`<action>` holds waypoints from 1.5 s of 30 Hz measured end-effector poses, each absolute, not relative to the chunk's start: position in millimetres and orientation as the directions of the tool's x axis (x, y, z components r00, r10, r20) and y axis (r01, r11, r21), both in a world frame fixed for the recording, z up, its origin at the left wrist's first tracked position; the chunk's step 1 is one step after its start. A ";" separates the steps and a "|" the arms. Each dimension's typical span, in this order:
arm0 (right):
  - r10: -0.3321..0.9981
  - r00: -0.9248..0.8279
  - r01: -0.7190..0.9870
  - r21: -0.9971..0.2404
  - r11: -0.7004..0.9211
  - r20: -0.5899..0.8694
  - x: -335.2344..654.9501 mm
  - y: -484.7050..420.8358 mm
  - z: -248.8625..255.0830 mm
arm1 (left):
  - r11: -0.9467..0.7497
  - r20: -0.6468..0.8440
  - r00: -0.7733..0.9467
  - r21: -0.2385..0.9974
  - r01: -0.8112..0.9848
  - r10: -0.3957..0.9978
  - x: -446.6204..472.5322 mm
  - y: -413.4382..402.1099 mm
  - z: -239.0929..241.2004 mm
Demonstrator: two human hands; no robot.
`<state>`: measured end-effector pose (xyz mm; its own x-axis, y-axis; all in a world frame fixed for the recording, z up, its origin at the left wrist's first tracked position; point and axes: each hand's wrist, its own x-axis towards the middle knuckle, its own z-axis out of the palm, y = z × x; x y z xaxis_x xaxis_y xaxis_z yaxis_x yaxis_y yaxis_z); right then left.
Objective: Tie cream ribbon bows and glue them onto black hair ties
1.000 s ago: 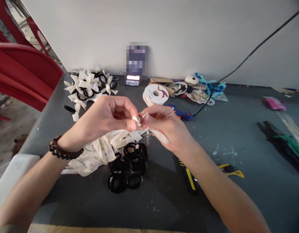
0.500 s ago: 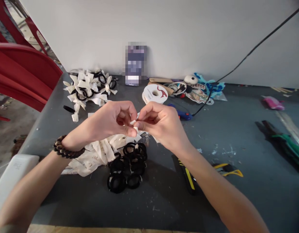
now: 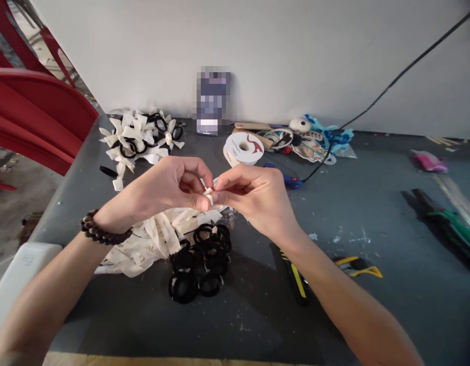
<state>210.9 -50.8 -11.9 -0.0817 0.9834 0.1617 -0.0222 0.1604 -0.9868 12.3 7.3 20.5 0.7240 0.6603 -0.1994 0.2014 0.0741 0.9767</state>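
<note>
Black hair ties [image 3: 184,262] lie grouped on the dark grey tabletop [image 3: 242,315], close to its near edge, with a white box-shaped device [image 3: 31,272] at the left side. Right of the ties, partly under the right forearm, rests a black-and-yellow tool [image 3: 295,277]. Just beyond the ties, touching them, spreads a heap of cream ribbon strips [image 3: 158,236], some printed with letters.

Above that heap, the left hand [image 3: 164,185], a dark beaded bracelet [image 3: 105,229] at its wrist, pinches a small cream ribbon piece [image 3: 209,192] between thumb and forefinger. The right hand [image 3: 261,195] meets it there, thumb and forefinger clamped on the same piece; the other fingers curl inward on both. How the ribbon is folded is too small to tell.

Farther off stands a white ribbon spool [image 3: 235,147], near a blue tool [image 3: 291,181] half hidden by the right hand. Left of the spool sits a pile of cream bows with black ties [image 3: 130,127]. Farthest, a phone [image 3: 212,104], its screen mostly pixelated, leans against the pale wall [image 3: 295,56].
</note>
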 end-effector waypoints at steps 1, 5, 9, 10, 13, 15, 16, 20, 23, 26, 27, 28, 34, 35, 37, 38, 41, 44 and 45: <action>0.983 -0.084 -0.027 -0.987 0.159 0.160 210.5 -51.1 -12.7 | 0.077 -0.202 0.723 0.976 0.203 0.660 12.1 7.8 20.3; 0.983 -0.093 -0.055 -0.986 0.156 0.160 209.4 -51.1 -17.1 | 0.065 -0.205 0.705 0.973 0.221 0.679 11.6 8.3 19.5; 0.980 -0.106 -0.040 -0.986 0.164 0.167 209.6 -50.8 -18.0 | 0.024 -0.176 0.688 0.974 0.225 0.704 10.9 6.9 19.0; 0.980 -0.108 -0.034 -0.986 0.166 0.168 209.9 -50.8 -17.4 | 0.023 -0.172 0.689 0.975 0.220 0.704 10.9 6.5 18.8; 0.975 -0.146 -0.042 -0.986 0.161 0.166 211.1 -50.9 -14.4 | 0.056 -0.170 0.691 0.981 0.185 0.703 11.1 6.0 17.7; 0.973 -0.171 -0.036 -0.988 0.153 0.156 212.3 -50.8 -12.0 | 0.096 -0.180 0.691 0.983 0.158 0.700 11.4 5.9 16.8; 0.973 -0.173 -0.023 -0.988 0.152 0.154 213.0 -50.7 -10.9 | 0.116 -0.181 0.692 0.983 0.141 0.699 11.6 5.9 16.3; 0.977 -0.148 0.017 -0.987 0.157 0.153 214.8 -50.5 -9.0 | 0.153 -0.170 0.669 0.985 0.084 0.723 13.0 4.8 15.0; 0.979 -0.132 0.021 -0.987 0.158 0.153 214.7 -50.2 -9.7 | 0.128 -0.156 0.640 0.988 0.091 0.752 13.8 3.1 15.8; 0.981 -0.126 0.006 -0.989 0.146 0.144 213.4 -49.9 -10.7 | 0.090 -0.173 0.612 0.982 0.164 0.772 13.7 1.3 19.9; 0.983 -0.125 -0.008 -0.991 0.136 0.136 212.9 -50.0 -11.0 | 0.076 -0.181 0.599 0.978 0.196 0.780 13.5 0.8 21.9; 0.984 -0.126 -0.023 -0.992 0.123 0.125 212.4 -50.1 -11.4 | 0.061 -0.185 0.585 0.972 0.226 0.789 13.5 0.4 23.9; 0.993 -0.097 -0.104 -0.993 0.059 0.069 211.5 -50.6 -16.4 | -0.035 -0.165 0.591 0.949 0.312 0.790 12.6 1.6 27.8; 0.994 -0.087 -0.118 -0.992 0.052 0.063 211.5 -50.6 -17.3 | -0.045 -0.159 0.598 0.949 0.312 0.786 12.4 2.2 27.1; 0.995 -0.079 -0.131 -0.990 0.043 0.054 211.2 -50.8 -18.3 | -0.049 -0.154 0.608 0.952 0.303 0.779 11.7 3.3 25.9; 0.996 -0.080 -0.126 -0.991 0.041 0.051 210.7 -51.0 -18.5 | -0.043 -0.158 0.616 0.954 0.298 0.772 11.5 3.7 25.5; 0.997 -0.063 -0.097 -0.995 0.035 0.041 208.4 -52.2 -17.9 | -0.012 -0.174 0.640 0.961 0.275 0.748 11.0 4.5 25.6; 0.999 -0.044 -0.080 -0.996 0.028 0.031 207.2 -53.5 -16.4 | 0.025 -0.179 0.664 0.972 0.234 0.726 11.3 4.5 26.0; 0.999 -0.045 -0.078 -0.997 0.024 0.027 207.4 -53.9 -15.8 | 0.036 -0.179 0.673 0.975 0.221 0.718 11.6 4.5 26.3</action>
